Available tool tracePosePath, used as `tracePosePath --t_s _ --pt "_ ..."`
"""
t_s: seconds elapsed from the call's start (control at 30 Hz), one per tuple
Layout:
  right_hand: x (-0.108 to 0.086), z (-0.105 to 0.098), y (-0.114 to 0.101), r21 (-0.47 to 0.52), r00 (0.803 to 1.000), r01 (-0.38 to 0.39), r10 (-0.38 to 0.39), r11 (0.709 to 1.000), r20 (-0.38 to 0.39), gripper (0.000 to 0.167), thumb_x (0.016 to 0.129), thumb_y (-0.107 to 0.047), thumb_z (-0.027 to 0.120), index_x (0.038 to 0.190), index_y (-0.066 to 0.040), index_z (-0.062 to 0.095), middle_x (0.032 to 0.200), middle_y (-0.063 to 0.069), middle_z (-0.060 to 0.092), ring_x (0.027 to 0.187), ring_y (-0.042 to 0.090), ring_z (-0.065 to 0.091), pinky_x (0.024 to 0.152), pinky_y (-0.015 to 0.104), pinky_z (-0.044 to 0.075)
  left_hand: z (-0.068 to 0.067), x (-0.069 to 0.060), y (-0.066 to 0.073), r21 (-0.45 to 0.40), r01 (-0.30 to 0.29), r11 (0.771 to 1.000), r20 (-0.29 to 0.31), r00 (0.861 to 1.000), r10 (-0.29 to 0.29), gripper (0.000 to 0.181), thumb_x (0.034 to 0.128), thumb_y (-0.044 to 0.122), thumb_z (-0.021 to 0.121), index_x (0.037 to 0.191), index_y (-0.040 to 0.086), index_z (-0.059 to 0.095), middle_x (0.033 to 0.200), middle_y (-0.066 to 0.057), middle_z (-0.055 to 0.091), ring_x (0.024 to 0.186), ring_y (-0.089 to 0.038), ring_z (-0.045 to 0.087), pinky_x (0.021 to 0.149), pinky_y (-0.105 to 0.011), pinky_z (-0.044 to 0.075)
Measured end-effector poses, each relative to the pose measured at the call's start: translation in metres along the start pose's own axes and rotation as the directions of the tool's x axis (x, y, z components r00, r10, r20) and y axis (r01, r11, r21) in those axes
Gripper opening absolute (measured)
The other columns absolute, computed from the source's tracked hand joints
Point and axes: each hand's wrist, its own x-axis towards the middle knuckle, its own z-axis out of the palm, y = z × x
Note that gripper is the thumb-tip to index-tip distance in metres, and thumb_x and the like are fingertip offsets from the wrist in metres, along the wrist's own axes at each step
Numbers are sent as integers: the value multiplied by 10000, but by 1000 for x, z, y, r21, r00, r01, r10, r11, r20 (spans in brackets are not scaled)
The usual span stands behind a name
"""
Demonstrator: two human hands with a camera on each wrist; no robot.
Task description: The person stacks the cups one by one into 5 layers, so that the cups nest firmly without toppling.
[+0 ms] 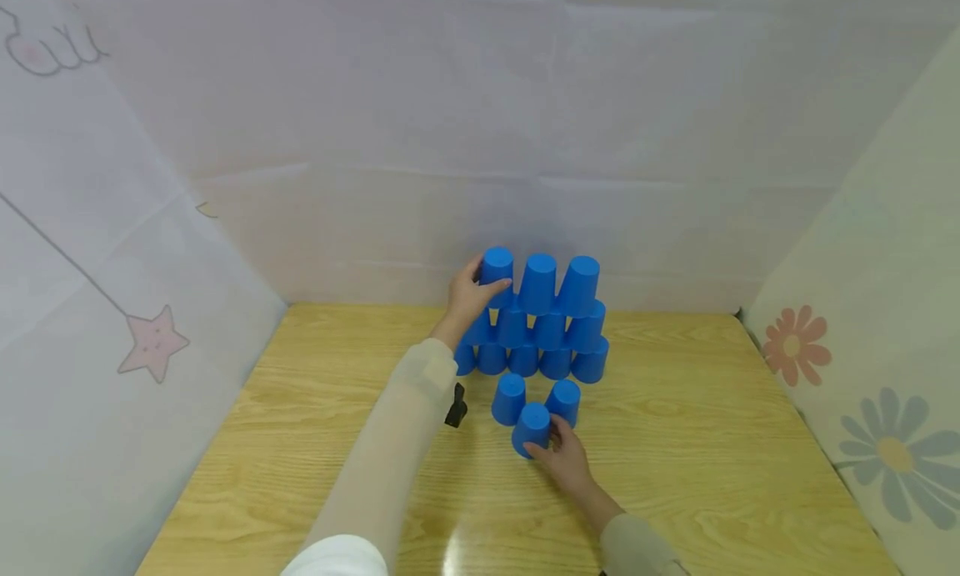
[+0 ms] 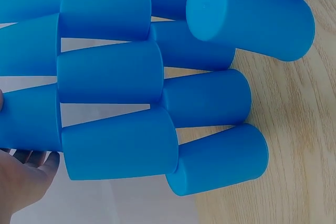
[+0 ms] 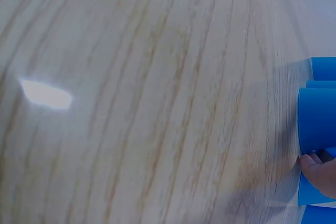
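Note:
Upside-down blue plastic cups stand stacked in three tiers at the back of the table. My left hand (image 1: 467,299) holds the left cup (image 1: 498,269) of the top tier, thumb across its front; the left wrist view shows fingers along that cup's side. Next to it are the middle top cup (image 1: 538,282) and the right top cup (image 1: 579,284). Closer to me, my right hand (image 1: 568,463) grips the front cup (image 1: 531,430) between thumb and fingers. Just behind it are two more upside-down cups, one to the left (image 1: 509,399) and one to the right (image 1: 564,401).
A small black object (image 1: 455,407) lies on the wooden table (image 1: 675,443), left of the front cups and beside my left forearm. A pale cloth wall (image 1: 675,226) rises close behind the stack, with printed cloth walls at both sides.

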Motion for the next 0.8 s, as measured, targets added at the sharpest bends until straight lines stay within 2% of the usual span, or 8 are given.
tracePosePath --t_s 0.33,0.8 --pt "2 9 -3 -75 998 20 -25 997 -59 581 738 -194 691 1205 10 412 1214 209 435 1126 367 379 899 498 314 1 -2 -1 2 -3 1000 -8 1000 3 595 791 281 629 1305 125 375 1280 -68 418 1164 -251 374 915 -397 339" --pt "5 9 -2 -63 998 7 -11 998 -61 583 743 -229 684 1215 -18 416 1220 188 439 1130 355 380 897 505 312 -2 -4 -3 -13 16 1000 -16 1000 -16 604 788 295 630 1305 120 372 1283 -64 416 1166 -247 371 918 -394 335"
